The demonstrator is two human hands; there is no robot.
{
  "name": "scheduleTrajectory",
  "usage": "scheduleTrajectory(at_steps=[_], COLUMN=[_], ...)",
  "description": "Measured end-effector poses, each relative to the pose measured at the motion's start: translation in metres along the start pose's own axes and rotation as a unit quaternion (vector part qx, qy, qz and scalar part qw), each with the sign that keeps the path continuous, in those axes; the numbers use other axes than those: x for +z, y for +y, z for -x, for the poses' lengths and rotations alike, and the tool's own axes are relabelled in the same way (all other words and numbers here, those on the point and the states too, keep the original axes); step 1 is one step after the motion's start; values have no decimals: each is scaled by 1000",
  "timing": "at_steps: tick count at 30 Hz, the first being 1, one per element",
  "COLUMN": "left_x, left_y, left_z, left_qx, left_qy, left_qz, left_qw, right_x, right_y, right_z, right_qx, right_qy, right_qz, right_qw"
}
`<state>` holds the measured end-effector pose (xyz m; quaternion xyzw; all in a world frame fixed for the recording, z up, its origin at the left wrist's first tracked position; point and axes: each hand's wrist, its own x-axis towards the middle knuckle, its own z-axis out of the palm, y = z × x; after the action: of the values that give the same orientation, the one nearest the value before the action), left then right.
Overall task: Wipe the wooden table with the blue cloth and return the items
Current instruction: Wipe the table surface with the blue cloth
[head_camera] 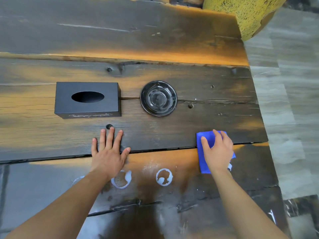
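Observation:
A folded blue cloth (205, 140) lies flat near the right edge of the dark wooden table (155, 40). My right hand (218, 150) rests palm-down on it, fingers spread over the cloth. My left hand (108, 150) lies flat on the bare wood to the left, fingers apart, holding nothing. Behind my left hand stands a black tissue box (87, 100) with an oval slot. A black glossy saucer (158, 98) sits to the right of the box. Between my forearms the wood carries wet whitish ring marks (164, 176).
The table's right edge runs diagonally past the cloth, with grey floor (290, 100) beyond it. A large yellow speckled pot (241, 12) stands at the far right corner. Gaps run between the planks.

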<state>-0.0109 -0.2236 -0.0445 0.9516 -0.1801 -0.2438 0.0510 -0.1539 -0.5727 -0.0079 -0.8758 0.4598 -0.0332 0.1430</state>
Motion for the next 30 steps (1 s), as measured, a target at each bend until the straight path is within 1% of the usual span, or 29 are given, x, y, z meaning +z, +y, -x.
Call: scheduleTrajectory(at_steps=[2,3,6,10,12,16,18,20,22,25,27,28,30], left_x=[0,1,1,-2,-4,-6,-7,-10,-16,-28,-36,-39,-40], left_y=[0,1,1,2,3,5,4,5,6,-2,-18,-30,-61], left_z=[0,0,0,2,2,1,2,0,1,2,5,9,23], left_qx=[-2,-3,-5,-4,-5,-4,-4,-2,4,28,55,63,52], left_qy=[0,-1,-1,-2,-6,-13,-20,-31,-38,-39,-29,-13,41], left_qz=[1,1,2,-3,-4,0,4,15,36,91,172,227,304], left_qw=[1000,1000,1000,1000,1000,1000,1000,999,999,995,983,972,950], right_x=[0,0,3,16,22,31,34,36,34,23,18,16,16], right_y=[19,25,30,33,31,24,20,18,11,-14,-36,-48,-74], right_z=[3,5,10,17,20,29,36,41,51,77,101,115,142], right_qx=[24,25,13,14,18,-1,-7,-9,-7,-7,-33,-56,-108], right_qy=[-69,-96,-123,-96,-71,3,13,0,-18,-61,-96,-107,-120], right_qz=[68,82,90,108,85,36,26,17,-13,-93,-139,-153,-170], right_qw=[995,992,988,989,994,999,1000,1000,1000,994,985,981,972])
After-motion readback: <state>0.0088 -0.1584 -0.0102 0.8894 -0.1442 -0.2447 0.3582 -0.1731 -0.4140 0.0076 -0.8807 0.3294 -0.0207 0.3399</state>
